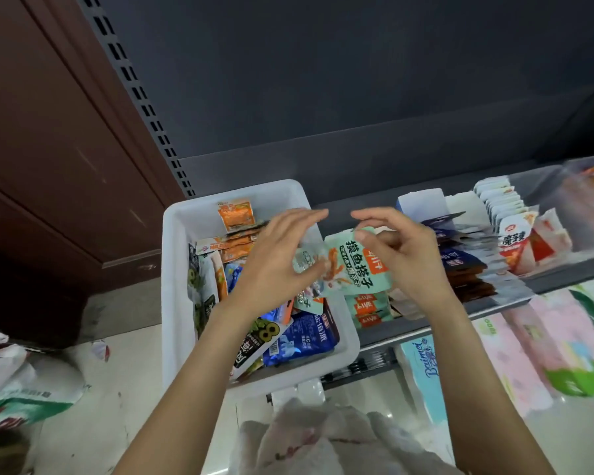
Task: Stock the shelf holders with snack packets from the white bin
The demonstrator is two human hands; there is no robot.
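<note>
Forearms cropped; hands (407,258) hiding green packets (355,265)

1. A dark grey shelf (515,305) carries rows of snack packets: mint-green ones (369,308), dark navy ones (460,265), white-and-red ones (513,240).
2. The white bin (175,269) of mixed packets sits at the shelf's left end.
3. The pale tiled floor (134,371) bears plastic bags (24,385); tissue packs (422,375) stand below the shelf.

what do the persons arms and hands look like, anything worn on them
Both forearms are bare right down to the frame's lower edge, with no sleeves in view. The left hand and right hand wear no gloves, and no rings, watch or bracelets show. Fingernails look short and unpainted.
</note>
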